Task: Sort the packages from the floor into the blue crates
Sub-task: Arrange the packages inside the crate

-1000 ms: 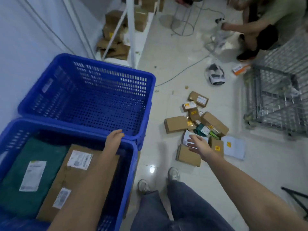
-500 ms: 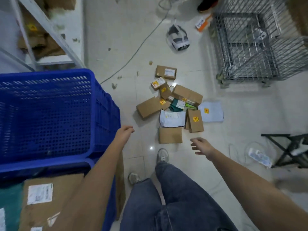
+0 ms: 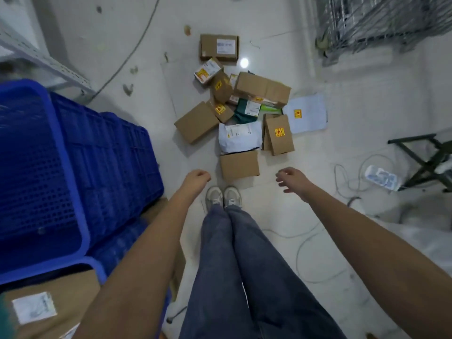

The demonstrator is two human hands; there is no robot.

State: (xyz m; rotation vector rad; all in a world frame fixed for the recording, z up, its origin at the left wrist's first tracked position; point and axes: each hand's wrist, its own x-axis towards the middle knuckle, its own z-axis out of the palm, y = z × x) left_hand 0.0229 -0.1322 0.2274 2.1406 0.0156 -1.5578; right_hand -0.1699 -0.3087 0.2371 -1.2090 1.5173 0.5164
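Observation:
A heap of packages lies on the white floor ahead of my feet: a plain brown box (image 3: 239,165) nearest, a white mailer bag (image 3: 239,137), a box with a yellow sticker (image 3: 278,134), a larger brown box (image 3: 197,122), a pale blue mailer (image 3: 307,113) and a labelled box (image 3: 219,47) farthest. My left hand (image 3: 197,178) hangs left of the nearest box, fingers curled, holding nothing. My right hand (image 3: 292,179) hovers right of it, fingers loosely apart and empty. An empty blue crate (image 3: 80,192) stands at my left. A nearer crate holds a labelled cardboard package (image 3: 56,311).
A wire cage (image 3: 381,23) stands at the top right. A folding stool's black frame (image 3: 423,160), a wrapped pack (image 3: 381,178) and loose cables (image 3: 318,241) lie on the right. A metal shelf leg (image 3: 51,67) and a cable (image 3: 132,52) are at the upper left.
My view has swung from the crates down to the floor pile. My left hand left the crate and dropped beside my legs; my right hand pulled back from the pile.

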